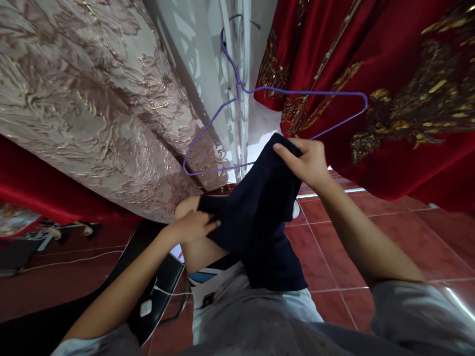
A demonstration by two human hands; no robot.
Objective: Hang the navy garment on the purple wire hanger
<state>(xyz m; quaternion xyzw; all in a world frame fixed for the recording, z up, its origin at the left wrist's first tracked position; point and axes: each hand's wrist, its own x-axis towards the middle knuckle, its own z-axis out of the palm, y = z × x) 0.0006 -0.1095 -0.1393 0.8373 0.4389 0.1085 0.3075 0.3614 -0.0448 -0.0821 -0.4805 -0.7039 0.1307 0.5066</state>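
A dark navy garment lies across my lap, and its upper end reaches the lower bar of a purple wire hanger. The cloth covers the middle of that bar; I cannot tell whether it is folded over it or only in front. My right hand is closed on the garment's top edge at the bar, thumb in front. Beside the garment's left edge, above my knee, my left hand has its fingers stretched out and apart, touching or nearly touching the cloth. The hanger's hook is up on a white metal rack.
A pale embossed fabric hangs on the left, and red cloth with gold sequins hangs on the right. A black seat beside my left leg bears a white charger with a cable. Red tiles cover the floor.
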